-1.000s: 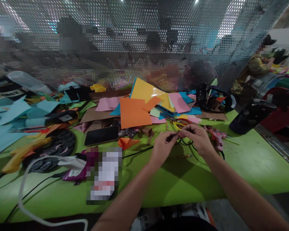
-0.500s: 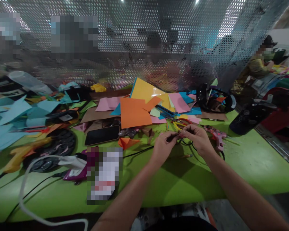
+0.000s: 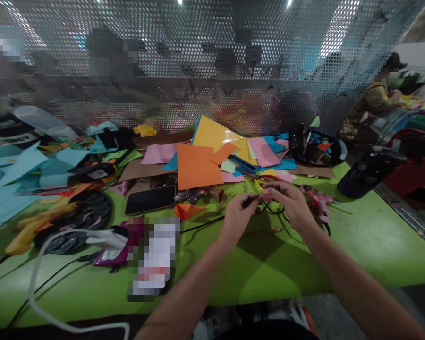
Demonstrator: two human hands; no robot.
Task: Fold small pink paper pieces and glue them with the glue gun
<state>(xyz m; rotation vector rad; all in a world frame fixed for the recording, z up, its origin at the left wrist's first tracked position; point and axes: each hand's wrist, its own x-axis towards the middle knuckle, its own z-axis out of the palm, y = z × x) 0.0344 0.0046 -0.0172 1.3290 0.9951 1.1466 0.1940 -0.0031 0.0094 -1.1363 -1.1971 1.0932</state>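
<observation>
My left hand [image 3: 238,213] and my right hand [image 3: 292,203] meet above the green table [image 3: 262,269], fingertips pinching one small pink piece [image 3: 265,195] between them. The piece is too small and blurred to tell what it is. A black cord [image 3: 201,225] runs under the hands. A pink glue gun [image 3: 320,202] lies just right of my right hand. Scissors with red and yellow handles [image 3: 264,182] lie just behind the hands.
Coloured paper sheets, with an orange sheet [image 3: 197,166] in front, are piled behind. A black phone [image 3: 150,199] and a folded orange paper [image 3: 187,210] lie to the left. A yellow glue gun [image 3: 31,226] and white cable [image 3: 38,278] lie far left. A perforated metal screen [image 3: 212,66] backs the table. A person [image 3: 378,94] sits far right.
Both hands stay together over the same spot; the fingers shift slightly around the small pink piece. Nothing else has moved.
</observation>
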